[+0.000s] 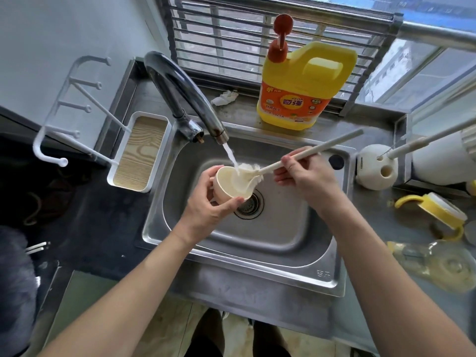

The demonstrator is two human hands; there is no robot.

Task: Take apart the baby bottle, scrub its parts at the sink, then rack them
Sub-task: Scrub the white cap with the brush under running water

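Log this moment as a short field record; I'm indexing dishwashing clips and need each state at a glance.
left hand: holds cream cup over the sink
right hand: grips brush, its head inside the cup
water: running from faucet onto cup and brush head
counter, right: yellow handled collar; clear bottle on its side
drying rack: left of sink
detergent jug: on the ledge behind the sink
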